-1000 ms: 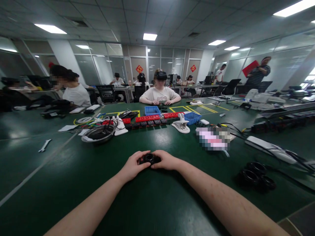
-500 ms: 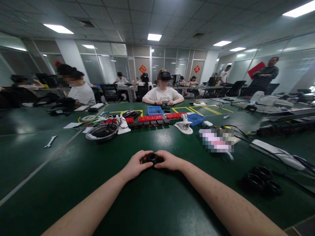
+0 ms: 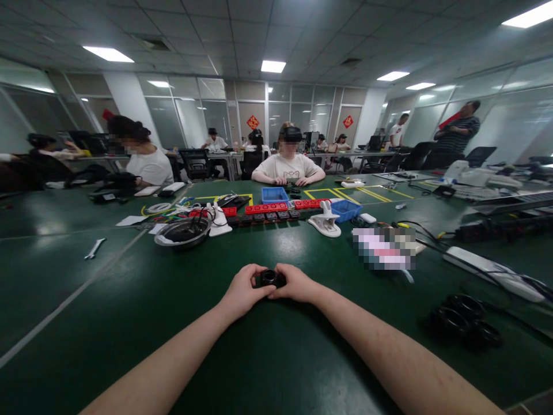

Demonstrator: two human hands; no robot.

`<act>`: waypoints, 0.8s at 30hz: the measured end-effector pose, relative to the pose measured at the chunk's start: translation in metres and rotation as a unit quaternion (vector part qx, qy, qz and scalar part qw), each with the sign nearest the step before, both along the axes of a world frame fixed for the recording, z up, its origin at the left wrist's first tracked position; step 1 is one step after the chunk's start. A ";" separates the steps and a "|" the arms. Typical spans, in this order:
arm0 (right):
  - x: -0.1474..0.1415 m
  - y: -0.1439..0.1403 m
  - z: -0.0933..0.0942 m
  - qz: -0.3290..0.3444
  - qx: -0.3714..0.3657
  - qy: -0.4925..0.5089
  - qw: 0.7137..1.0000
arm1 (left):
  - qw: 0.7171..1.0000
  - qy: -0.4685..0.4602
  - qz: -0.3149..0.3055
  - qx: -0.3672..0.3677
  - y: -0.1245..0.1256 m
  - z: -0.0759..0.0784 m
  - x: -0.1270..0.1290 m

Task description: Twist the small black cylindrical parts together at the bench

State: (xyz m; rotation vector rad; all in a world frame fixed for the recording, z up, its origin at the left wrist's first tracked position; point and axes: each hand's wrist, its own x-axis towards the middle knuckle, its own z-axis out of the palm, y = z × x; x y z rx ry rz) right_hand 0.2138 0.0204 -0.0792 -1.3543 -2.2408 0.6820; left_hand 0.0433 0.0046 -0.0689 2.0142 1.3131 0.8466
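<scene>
**benchrat_42:** So here's the grip. Both hands meet over the small black round part with a hole in its middle (image 3: 270,278). The left hand (image 3: 242,290) is curled round its left side, thumb and fingertips pinching the rim, and the right hand (image 3: 298,283) is closed on the right side the same way. The part sits right between the two sets of fingertips, at or just above the dark green tabletop (image 3: 129,300). I can't tell if it's actually touching.

**loosewire:** What I'd worry about is the slip. It's a tiny, smooth-looking piece pinched only at its edges, so if the two hands twist or squeeze unevenly, my guess is it pops out and rolls off across the mat. It's black on dark green too, so good luck spotting it.

**benchrat_42:** Fair. At least the clutter is well away: the shallow metal bowl full of black cables (image 3: 184,231) is far ahead of the left hand, and the white plastic clamp stand (image 3: 327,222) is far ahead of the right.

**loosewire:** And that pile of black rubbery rings (image 3: 464,323) off to the right of the right hand, well apart. If the part bounced that way it could get mixed in with those. I also can't see the underside, so whether anything is seated or half-aligned in there is hidden by the fingers.
</scene>
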 end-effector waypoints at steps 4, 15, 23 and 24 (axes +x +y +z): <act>-0.014 -0.002 -0.003 -0.079 0.059 -0.081 0.992 | 0.996 0.027 0.075 0.040 -0.004 0.000 0.009; -0.012 -0.015 0.007 -0.035 0.088 -0.068 0.993 | 1.000 -0.016 -0.015 0.017 0.002 -0.004 -0.003; 0.003 -0.009 0.015 0.063 0.009 -0.028 0.998 | 0.993 -0.045 -0.104 -0.026 0.006 -0.003 -0.011; 0.003 -0.008 0.015 0.067 0.008 -0.025 0.997 | 0.993 -0.047 -0.107 -0.029 0.006 -0.003 -0.011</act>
